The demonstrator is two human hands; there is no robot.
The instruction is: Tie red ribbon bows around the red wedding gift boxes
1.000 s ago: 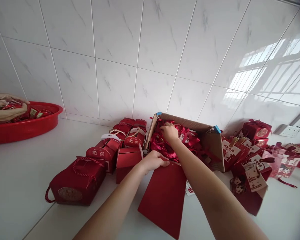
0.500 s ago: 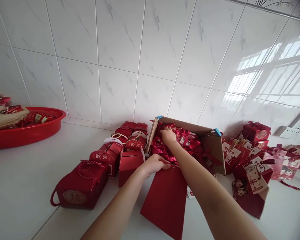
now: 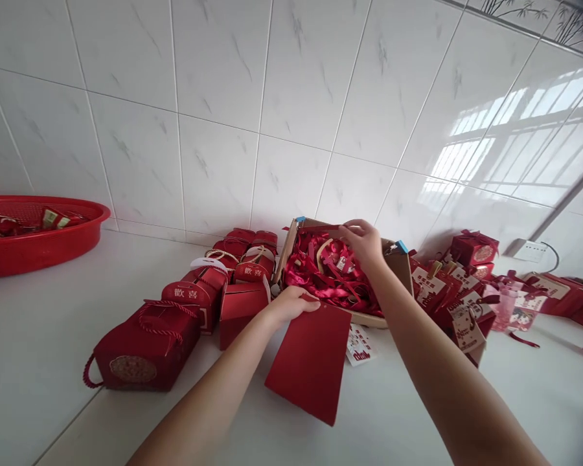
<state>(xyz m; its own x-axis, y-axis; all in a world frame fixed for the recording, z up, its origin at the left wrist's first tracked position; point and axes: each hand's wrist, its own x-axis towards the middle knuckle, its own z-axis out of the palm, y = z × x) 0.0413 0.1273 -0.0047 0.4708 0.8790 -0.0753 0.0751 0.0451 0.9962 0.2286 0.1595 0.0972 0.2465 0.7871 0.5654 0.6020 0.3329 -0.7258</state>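
My left hand (image 3: 296,305) pinches the upper edge of a red gift bag (image 3: 313,362), which tilts toward me with a plain panel showing. Just behind it stands a cardboard box (image 3: 403,266) filled with tangled, shiny red ribbons (image 3: 311,275). My right hand (image 3: 363,243) is above the back part of this box, its fingers closed on a thin red ribbon (image 3: 320,228) that stretches to the left. A white and red printed card (image 3: 360,344) lies on the counter beside the bag.
Several red gift boxes (image 3: 148,346) with cord handles stand left of the cardboard box. A red plastic basin (image 3: 43,255) with small packets is at far left. Red bags with printed tags (image 3: 427,285) and a wall socket (image 3: 532,249) are at right. A tiled wall closes the back.
My right hand has risen from among the ribbons and moved right, with a ribbon in its fingers. My left hand keeps the bag. Another person's hands over the basin are out of view.
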